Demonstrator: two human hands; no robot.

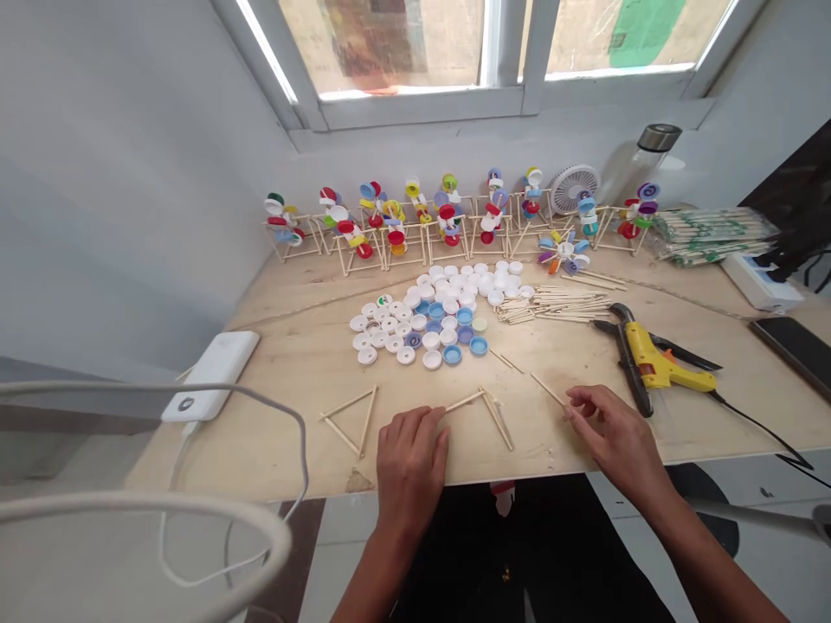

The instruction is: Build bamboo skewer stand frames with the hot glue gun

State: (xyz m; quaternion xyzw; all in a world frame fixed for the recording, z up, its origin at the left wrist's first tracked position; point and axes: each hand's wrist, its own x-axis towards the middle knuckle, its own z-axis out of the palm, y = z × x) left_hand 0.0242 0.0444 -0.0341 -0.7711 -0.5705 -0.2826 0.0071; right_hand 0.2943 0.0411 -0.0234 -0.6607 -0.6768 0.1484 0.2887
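My left hand (413,450) rests on the table's near side, its fingers pressed together on the left end of a wooden stick (465,401). That stick meets other sticks (497,420) at a corner, forming an angle that opens toward me. Between thumb and fingertips, my right hand (610,428) pinches a single wooden stick (546,388), which points up and left. A triangle of sticks (369,422) lies to the left of my left hand. Two short stick pieces (507,361) lie beyond the hands, near the bottle caps (432,339).
A yellow glue gun (655,359) lies right of my right hand, its cord trailing off the edge. Loose sticks (564,303) are piled mid-table. Behind stand several stick-and-cap models (447,225), a small fan (575,189) and bagged sticks (711,232). A white power bank (214,372) sits left.
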